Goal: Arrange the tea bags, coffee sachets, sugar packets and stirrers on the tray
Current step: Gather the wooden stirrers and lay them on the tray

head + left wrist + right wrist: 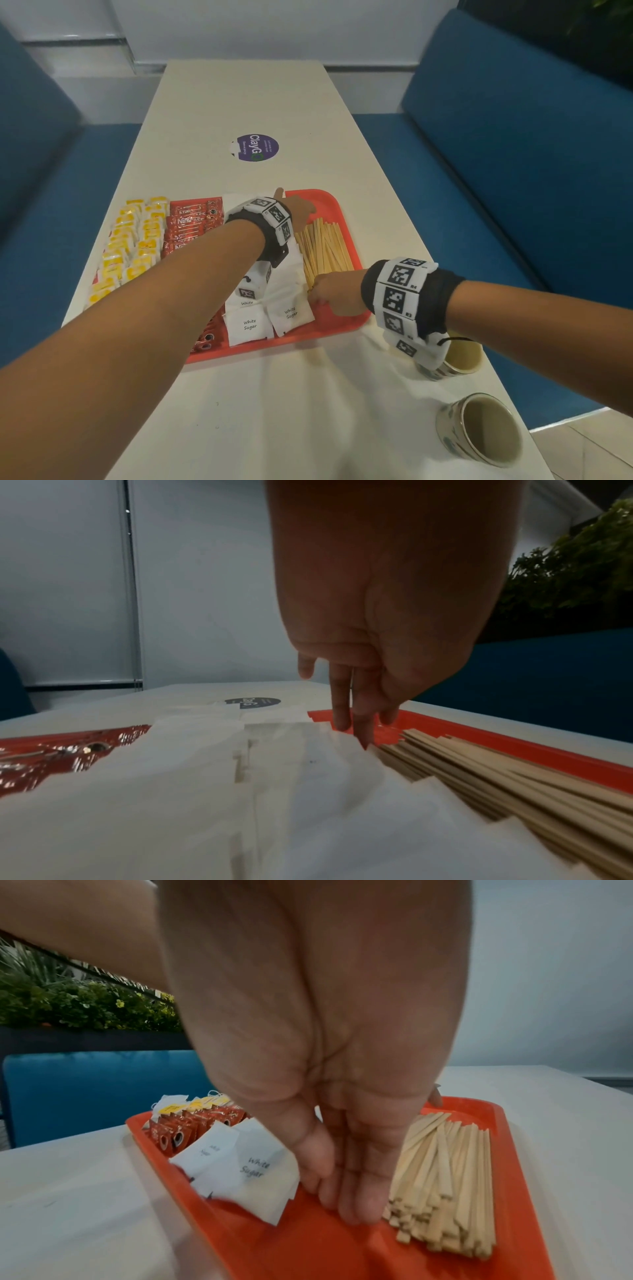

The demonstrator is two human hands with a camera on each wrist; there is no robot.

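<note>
Blue benches flank a white table (239, 102) bearing the red tray (349, 240). Left hand (301, 210), fingers straight, touches the stirrers' (325, 250) far ends; right hand (335, 294), fingers extended, bounds their near ends. Stirrers run lengthwise between both hands.

Bare forearms; each wrist wears a black band (442, 291) carrying white square-coded marker blocks (399, 274).

One red tray (346, 219) on the bench (239, 96); two cups (486, 428); one round purple sticker (257, 148); two hands (337, 296); tea bags (126, 246), coffee sachets (186, 226), sugar packets (250, 325) and wooden stirrers (325, 250) overlap too much to count exactly.
</note>
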